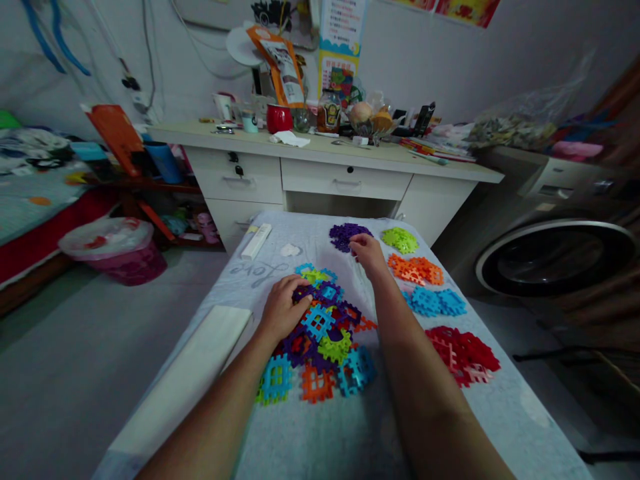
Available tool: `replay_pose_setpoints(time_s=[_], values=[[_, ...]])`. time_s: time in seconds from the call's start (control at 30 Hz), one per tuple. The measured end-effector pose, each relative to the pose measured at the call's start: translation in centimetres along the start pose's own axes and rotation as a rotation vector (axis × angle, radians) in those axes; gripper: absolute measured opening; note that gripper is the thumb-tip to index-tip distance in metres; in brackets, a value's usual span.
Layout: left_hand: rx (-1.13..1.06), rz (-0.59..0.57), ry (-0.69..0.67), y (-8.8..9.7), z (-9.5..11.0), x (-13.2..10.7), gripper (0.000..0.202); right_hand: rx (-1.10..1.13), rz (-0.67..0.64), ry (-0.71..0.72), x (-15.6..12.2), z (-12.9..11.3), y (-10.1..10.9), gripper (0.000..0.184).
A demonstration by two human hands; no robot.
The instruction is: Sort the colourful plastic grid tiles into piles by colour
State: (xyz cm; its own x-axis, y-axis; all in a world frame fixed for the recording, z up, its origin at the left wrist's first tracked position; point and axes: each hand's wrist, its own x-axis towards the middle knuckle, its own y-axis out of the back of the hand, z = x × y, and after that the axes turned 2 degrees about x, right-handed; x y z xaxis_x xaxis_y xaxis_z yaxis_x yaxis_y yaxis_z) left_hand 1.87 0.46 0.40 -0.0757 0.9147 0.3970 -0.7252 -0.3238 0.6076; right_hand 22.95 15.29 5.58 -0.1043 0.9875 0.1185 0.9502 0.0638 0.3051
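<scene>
A mixed heap of plastic interlocking building pieces (319, 322) in blue, purple, green, orange and red lies mid-table. My left hand (286, 308) rests on the heap's left side, thumb and fingers apart over purple pieces. My right hand (367, 253) is at the near right edge of the purple pile (345, 235), fingertips pinched together; anything between them is hidden. Down the table's right side are single-colour piles: green pieces (400, 240), orange pieces (416, 269), blue pieces (435, 302) and red pieces (463, 353).
A cloth covers the table (310, 440). On its left lie a long white box (190, 373) and a white power strip (257, 241). Beyond stands a white desk (345, 180) with jars and packets. A washing machine (545, 220) is at right, a pink bin (117, 257) at left.
</scene>
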Motion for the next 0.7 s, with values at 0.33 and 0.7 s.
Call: replay_pose_setpoints(time_s=[0.33,0.7], values=[[-0.02,0.065,0.029,-0.1,-0.2,0.0,0.025,-0.694,-0.752,0.033,-3.7,-3.2,-1.7,0.021],[-0.065,0.047,0.082,0.0,0.1,0.0,0.025,-0.32,-0.622,-0.05,-3.4,-1.8,-0.5,0.01]])
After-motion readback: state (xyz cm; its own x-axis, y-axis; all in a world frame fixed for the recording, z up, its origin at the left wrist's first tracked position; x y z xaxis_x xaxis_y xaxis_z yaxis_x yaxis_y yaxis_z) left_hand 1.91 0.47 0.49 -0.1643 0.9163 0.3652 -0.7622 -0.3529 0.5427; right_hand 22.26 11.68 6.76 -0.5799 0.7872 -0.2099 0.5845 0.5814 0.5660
